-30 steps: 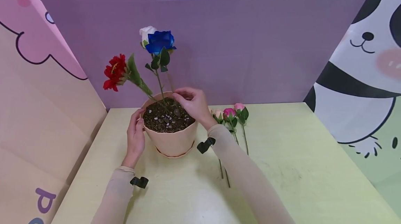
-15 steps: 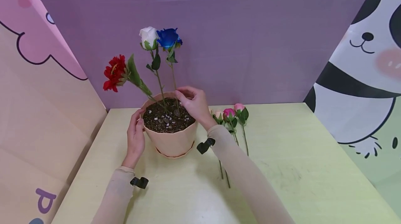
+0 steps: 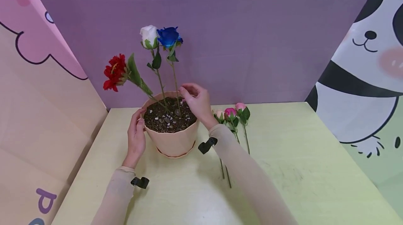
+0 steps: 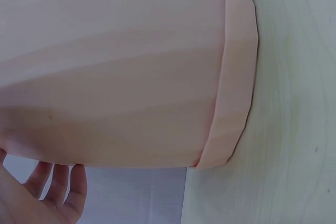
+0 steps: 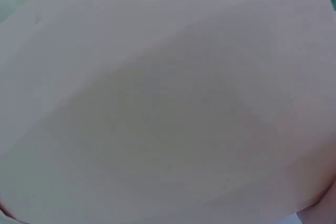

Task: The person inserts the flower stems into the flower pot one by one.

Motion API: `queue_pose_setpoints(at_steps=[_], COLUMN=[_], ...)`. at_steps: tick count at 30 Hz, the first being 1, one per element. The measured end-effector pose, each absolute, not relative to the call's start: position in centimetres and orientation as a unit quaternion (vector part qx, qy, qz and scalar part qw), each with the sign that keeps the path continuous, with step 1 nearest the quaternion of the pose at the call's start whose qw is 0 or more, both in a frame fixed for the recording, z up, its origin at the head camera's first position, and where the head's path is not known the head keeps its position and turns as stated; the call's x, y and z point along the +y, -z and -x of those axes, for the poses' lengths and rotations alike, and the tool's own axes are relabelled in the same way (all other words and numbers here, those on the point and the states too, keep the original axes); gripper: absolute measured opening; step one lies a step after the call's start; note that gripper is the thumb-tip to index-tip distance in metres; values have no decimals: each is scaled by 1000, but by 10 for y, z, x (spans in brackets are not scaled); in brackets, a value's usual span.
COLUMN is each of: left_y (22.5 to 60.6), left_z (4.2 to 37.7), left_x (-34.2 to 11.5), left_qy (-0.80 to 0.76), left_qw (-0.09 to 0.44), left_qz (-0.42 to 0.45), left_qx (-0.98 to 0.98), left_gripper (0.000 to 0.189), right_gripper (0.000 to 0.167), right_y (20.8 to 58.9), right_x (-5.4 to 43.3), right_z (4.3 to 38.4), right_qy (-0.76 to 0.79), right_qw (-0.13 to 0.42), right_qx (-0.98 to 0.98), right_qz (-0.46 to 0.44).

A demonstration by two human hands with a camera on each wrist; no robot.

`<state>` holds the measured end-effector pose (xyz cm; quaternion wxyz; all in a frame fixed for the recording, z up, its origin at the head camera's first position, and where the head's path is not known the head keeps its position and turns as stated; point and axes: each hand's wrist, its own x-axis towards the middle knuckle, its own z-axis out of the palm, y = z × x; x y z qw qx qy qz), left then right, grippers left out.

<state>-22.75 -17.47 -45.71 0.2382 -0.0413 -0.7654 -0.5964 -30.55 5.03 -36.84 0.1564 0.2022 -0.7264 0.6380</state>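
Note:
A peach flowerpot (image 3: 171, 144) filled with dark soil stands on the table. My left hand (image 3: 136, 141) holds its left side; in the left wrist view, bent fingers (image 4: 77, 192) lie along the pot wall (image 4: 115, 93). Planted in the soil are a blue rose (image 3: 169, 37), a white rose (image 3: 149, 36) and a red flower (image 3: 115, 72) leaning left. Over the right rim, my right hand (image 3: 198, 104) has its fingertips just right of the blue rose's stem, a small gap between them. The right wrist view is nearly filled by the pale pot wall (image 5: 157, 103).
Right of the pot, a deep pink rose (image 3: 230, 112), a light pink rose (image 3: 241, 107) and a pale peach rose (image 3: 219, 114) lie on the table (image 3: 299, 148), partly under my right forearm. A purple backdrop (image 3: 252, 43) rises behind the table.
The blue rose has turned and shifted right, off the white rose it overlapped. My right fingertips have then drawn slightly up and right, off its stem. The left hand stays put.

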Motion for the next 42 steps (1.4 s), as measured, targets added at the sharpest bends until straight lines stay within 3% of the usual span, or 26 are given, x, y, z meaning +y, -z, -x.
queue_pose_setpoints(at_steps=[17, 30, 42], left_y=[454, 460, 458], left_z=[230, 228, 227], left_x=[-174, -176, -174], left_qy=[604, 593, 592], left_qw=[243, 249, 247], left_qz=[52, 50, 47], left_qx=[-757, -764, -765], left_gripper=[46, 46, 46], right_gripper=[25, 20, 36], right_y=[371, 399, 414], right_x=[91, 144, 216], right_z=[295, 273, 242], right_qy=[-709, -700, -588], right_qw=[153, 152, 87], right_qx=[-669, -681, -799], right_qz=[-164, -154, -89])
